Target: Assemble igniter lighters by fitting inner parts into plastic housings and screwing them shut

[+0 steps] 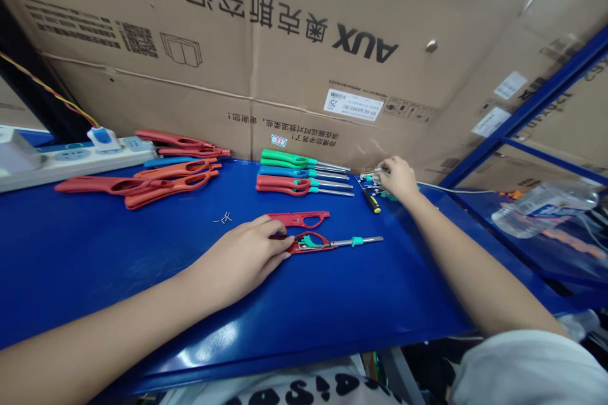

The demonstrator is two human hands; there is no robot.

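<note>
My left hand (pixel 249 253) lies on the blue table, its fingers closed on the rear of an opened red utility lighter (pixel 327 244). A teal trigger shows inside that lighter, and its metal tube points right with a teal collar on it. Just behind lies a loose red casing half (pixel 308 219), partly covered by my fingers. Over at the back right, my right hand (pixel 398 178) has its fingers pinched at a pile of small metal and teal parts (pixel 373 178); what they hold is too small to name. Beside the pile rests a yellow-and-black screwdriver (pixel 371 200).
Assembled lighters (pixel 285 172) in green, blue and red lie in a row at the back. Red, orange and blue casings (pixel 166 183) are heaped left, near a power strip (pixel 76 159). Several small screws (pixel 224 218) lie mid-table. Cardboard (pixel 285 76) stands behind; a plastic bottle (pixel 546 207) lies right.
</note>
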